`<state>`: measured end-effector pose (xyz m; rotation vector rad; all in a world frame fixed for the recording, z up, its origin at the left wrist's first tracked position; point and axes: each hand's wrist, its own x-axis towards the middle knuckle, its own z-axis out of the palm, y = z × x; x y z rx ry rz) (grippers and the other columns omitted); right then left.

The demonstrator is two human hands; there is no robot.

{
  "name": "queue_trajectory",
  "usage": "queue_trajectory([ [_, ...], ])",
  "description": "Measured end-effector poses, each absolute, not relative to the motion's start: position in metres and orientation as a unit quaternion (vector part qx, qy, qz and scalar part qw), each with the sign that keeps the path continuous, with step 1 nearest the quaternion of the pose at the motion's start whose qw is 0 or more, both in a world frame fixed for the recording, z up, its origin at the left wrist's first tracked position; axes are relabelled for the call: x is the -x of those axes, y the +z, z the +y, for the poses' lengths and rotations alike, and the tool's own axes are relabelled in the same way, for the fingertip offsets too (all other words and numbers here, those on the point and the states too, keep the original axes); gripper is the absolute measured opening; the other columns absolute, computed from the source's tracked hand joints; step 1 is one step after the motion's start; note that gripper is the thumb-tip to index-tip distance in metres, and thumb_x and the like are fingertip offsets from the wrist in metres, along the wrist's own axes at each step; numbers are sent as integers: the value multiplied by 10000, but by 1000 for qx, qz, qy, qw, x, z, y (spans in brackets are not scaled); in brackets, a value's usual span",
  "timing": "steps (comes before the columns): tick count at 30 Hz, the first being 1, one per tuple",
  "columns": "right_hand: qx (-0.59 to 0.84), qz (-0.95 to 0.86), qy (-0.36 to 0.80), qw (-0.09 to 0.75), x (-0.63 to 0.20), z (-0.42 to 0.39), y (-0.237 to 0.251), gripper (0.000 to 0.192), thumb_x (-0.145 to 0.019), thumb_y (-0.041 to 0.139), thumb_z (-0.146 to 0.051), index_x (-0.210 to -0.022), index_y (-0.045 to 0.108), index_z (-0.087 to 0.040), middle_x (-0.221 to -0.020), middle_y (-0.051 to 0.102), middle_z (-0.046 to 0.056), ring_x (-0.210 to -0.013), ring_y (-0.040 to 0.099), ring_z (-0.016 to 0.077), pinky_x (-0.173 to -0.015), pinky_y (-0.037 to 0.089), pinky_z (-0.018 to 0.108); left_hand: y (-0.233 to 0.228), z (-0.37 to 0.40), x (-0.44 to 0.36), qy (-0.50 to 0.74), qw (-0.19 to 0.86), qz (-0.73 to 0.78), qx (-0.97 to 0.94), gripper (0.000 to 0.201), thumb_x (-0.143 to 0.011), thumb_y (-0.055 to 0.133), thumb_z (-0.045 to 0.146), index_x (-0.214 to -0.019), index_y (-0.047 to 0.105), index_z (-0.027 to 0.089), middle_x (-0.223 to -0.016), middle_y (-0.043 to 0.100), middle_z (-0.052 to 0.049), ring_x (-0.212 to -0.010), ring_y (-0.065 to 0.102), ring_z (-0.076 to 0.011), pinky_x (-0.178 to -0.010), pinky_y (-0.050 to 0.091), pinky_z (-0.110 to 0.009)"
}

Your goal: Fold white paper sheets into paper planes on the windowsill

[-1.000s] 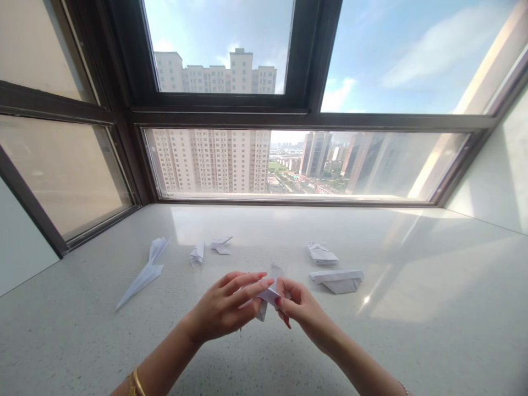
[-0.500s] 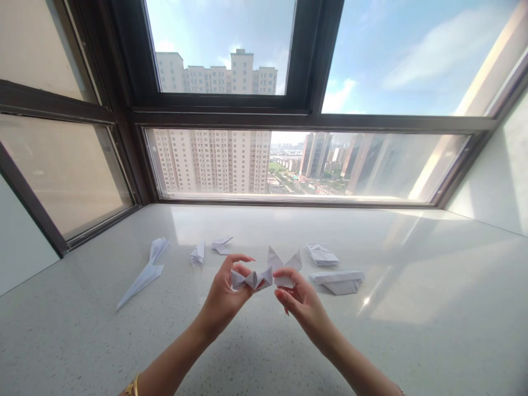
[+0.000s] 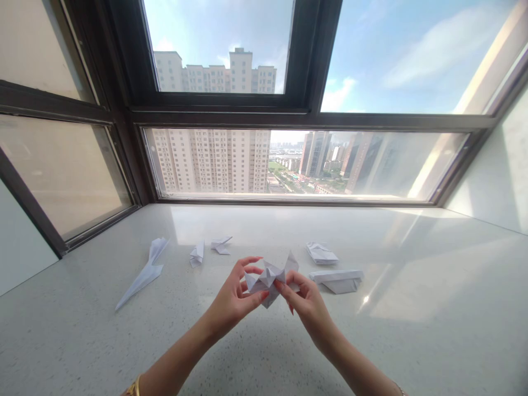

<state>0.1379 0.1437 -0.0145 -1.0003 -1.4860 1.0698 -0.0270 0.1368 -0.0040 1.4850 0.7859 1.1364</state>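
Observation:
A folded white paper piece [image 3: 268, 278] with several pointed flaps is held up between both hands, above the speckled sill. My left hand [image 3: 239, 291] grips its left side, thumb in front at the lower edge and fingers behind. On the right, my right hand [image 3: 303, 294] pinches the paper near its middle with thumb and index finger. One tall flap [image 3: 292, 261] rises behind the right fingers. Part of the folds is hidden by the fingers, so I cannot tell what figure it is.
Folded paper pieces lie on the speckled sill [image 3: 264, 357]: a long pointed one [image 3: 142, 283] at left, two small ones [image 3: 197, 254], [image 3: 221, 245] nearer the middle, a squarish one [image 3: 322, 253] and a boat-like one [image 3: 338, 280] at right. Brown-framed windows [image 3: 231, 203] stand behind.
The paper has been turned and its flaps now sit closer together. My left hand has moved slightly right, and my right thumb now presses on the paper's middle.

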Motion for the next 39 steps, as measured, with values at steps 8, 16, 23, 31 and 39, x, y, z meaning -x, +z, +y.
queue_trajectory([
  [8,413,-599,474,496,-137,144,-16,358,-680,576,-504,-575,464,-180,-456,352,-76,-380,301,58,-357,239,195,1,138,27,491,553,309,-597,162,-728,606,245,-863,612,156,-969,605,-64,-781,592,-155,-676,475,-278],
  [16,368,-607,518,477,-135,146,-19,421,-737,459,-568,-638,500,-161,-491,409,-53,-392,339,61,-381,277,194,1,139,29,537,468,336,-616,109,-721,603,224,-748,690,164,-943,621,-83,-843,598,-188,-748,481,-327],
  [23,400,-606,517,453,-133,144,-20,353,-684,575,-501,-671,531,-151,-502,375,-70,-417,322,55,-372,275,174,-2,137,26,531,478,334,-616,100,-714,568,142,-714,667,155,-880,598,-64,-821,584,-177,-706,461,-281],
  [31,415,-590,504,476,-134,147,-23,325,-680,594,-467,-652,533,-148,-456,369,-82,-388,284,46,-353,230,172,2,132,19,580,607,272,-470,549,-692,609,244,-1185,370,269,-1035,588,-67,-853,576,-192,-784,422,-362],
  [39,427,-592,483,483,-134,146,-24,341,-672,606,-469,-586,499,-158,-413,331,-94,-359,268,37,-337,215,169,-6,134,14,508,565,380,-528,232,-678,646,323,-796,603,127,-720,628,-33,-714,546,-158,-673,401,-266],
])
